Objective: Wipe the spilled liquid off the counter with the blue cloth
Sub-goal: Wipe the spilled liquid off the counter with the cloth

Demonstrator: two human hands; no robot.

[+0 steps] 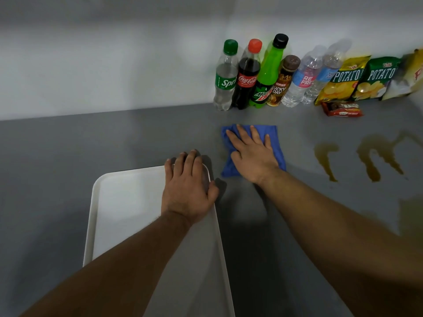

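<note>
A folded blue cloth (pixel 275 139) lies on the grey counter (pixel 114 143), in the middle. My right hand (pixel 251 154) presses flat on top of it, fingers spread. Brown spilled liquid (pixel 370 156) sits in several streaks to the right of the cloth, apart from it. A faint brownish smear (pixel 223 154) shows at the cloth's left edge. My left hand (pixel 187 186) rests palm down on the far right corner of a white tray (pixel 128 202), fingers over its rim.
Along the back wall stand several bottles (pixel 246 74), from a Sprite to two water bottles. Chip bags (pixel 361 76) lean to their right, with a red snack pack (pixel 342 109) lying in front. The white wall (pixel 103 65) closes the back.
</note>
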